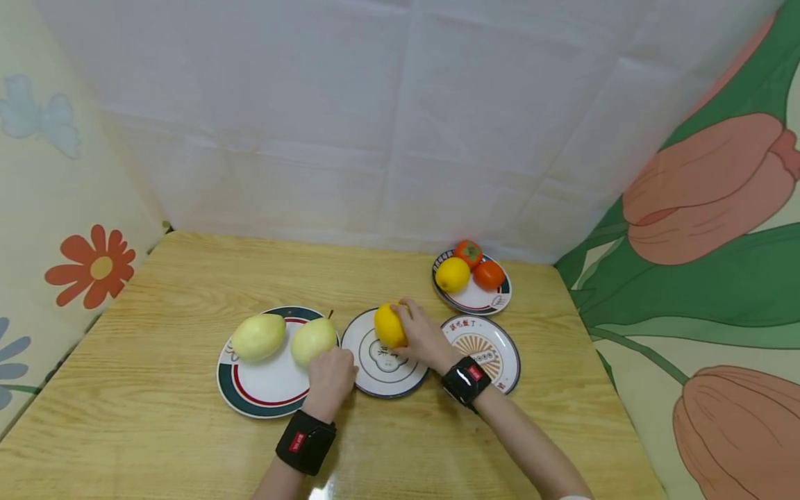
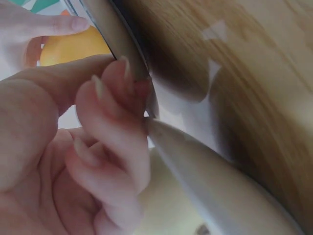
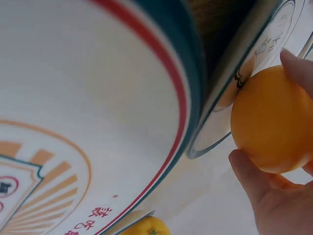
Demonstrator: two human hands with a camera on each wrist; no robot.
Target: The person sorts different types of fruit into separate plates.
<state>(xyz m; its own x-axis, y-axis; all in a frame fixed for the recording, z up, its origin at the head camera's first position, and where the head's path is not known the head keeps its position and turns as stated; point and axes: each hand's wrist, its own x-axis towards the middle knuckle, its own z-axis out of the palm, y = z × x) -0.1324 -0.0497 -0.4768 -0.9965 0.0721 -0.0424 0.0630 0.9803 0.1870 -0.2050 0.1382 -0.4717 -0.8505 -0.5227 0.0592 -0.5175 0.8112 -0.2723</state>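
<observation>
My right hand (image 1: 421, 337) grips an orange (image 1: 389, 325) at the middle white plate (image 1: 403, 382). In the right wrist view, finger and thumb lie round the orange (image 3: 269, 120), close to the plate surface. My left hand (image 1: 331, 378) is curled where the middle plate meets the left green-and-red-rimmed plate (image 1: 250, 403). Nothing shows between its curled fingers (image 2: 112, 117); the thumb tip is hidden behind the index finger. Beside it on the left plate is a pale green pear (image 1: 314, 340) with a stem. A second pale green fruit (image 1: 258, 337) lies farther left.
At the back right, a plate (image 1: 471, 298) bears a yellow fruit (image 1: 453, 275), a persimmon (image 1: 468, 253) and another orange-red fruit (image 1: 489, 276). A plate with an orange sunray print (image 1: 500, 354) stands under my right wrist. A white cloth (image 1: 312, 139) hangs behind the wooden table (image 1: 156, 382).
</observation>
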